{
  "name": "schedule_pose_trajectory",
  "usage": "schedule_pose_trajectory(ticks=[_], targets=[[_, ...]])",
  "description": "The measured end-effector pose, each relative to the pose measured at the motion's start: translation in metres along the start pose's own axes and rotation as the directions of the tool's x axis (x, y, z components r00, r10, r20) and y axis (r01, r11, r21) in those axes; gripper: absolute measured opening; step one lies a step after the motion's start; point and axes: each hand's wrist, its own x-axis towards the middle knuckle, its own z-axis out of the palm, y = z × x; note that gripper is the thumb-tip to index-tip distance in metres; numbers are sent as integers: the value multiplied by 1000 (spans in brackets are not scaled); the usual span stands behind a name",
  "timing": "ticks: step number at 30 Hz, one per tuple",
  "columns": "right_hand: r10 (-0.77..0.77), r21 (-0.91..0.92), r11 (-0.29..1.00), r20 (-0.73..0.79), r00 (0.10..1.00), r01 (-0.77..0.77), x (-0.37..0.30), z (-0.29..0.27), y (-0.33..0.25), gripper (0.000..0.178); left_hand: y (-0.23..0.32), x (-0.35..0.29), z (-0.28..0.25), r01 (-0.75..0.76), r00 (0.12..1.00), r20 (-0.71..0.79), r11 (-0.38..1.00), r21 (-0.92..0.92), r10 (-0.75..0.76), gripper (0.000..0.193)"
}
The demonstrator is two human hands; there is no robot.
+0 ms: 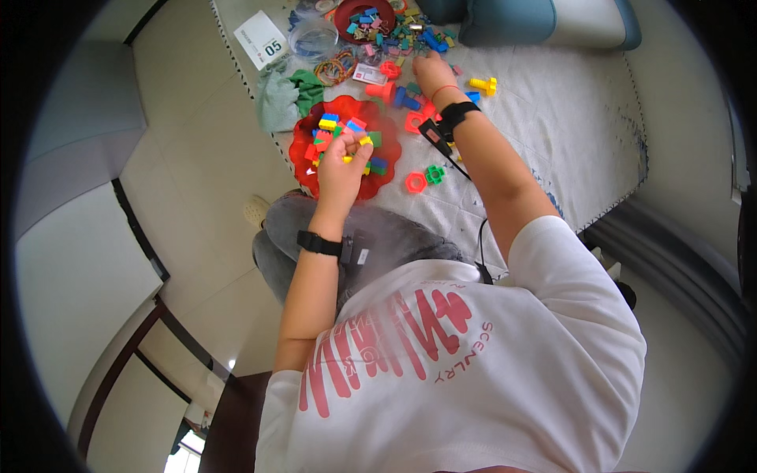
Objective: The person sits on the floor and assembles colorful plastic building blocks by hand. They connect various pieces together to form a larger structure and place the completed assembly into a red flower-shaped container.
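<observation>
My left hand (341, 169) is over a red scalloped plate (300, 167), its thumb and fingers pinching a small yellow building block (365, 141). Red, blue, yellow and green blocks (329, 122) lie on the plate around the fingers. Farther out to the right, my right hand (434, 75) reaches down at the near edge of a pile of small coloured clips (397, 43). Its fingers look drawn together, and whatever is in them is hidden. Close to that hand lie a blue toy bolt (406, 99), a red toy nut (390, 69) and a yellow toy bolt (485, 85).
A red toy nut (415, 183) and a green one (434, 174) lie right of the plate. Beyond it are green cloths (306, 91), coloured bands (335, 69), a clear bowl (312, 41), a dark red dish (341, 22) and a white card (260, 39). A blue-grey cushion (512, 24) stands far right.
</observation>
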Motion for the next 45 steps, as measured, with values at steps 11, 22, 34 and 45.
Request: schedule_pose_trajectory(ticks=[11, 22, 34, 45], targets=[[12, 918, -15, 396, 918, -396, -138, -69, -62, 31, 6, 3, 7, 62, 997, 40, 996, 60, -64, 29], [-143, 931, 162, 351, 926, -327, -146, -79, -89, 29, 28, -16, 5, -33, 998, 67, 968, 250, 17, 27], [-107, 903, 196, 408, 907, -383, -151, -79, -99, 21, 15, -16, -1, -44, 998, 64, 958, 282, 27, 27], [136, 670, 741, -88, 987, -42, -91, -37, -54, 27, -12, 2, -17, -42, 985, -160, 982, 183, 72, 22]])
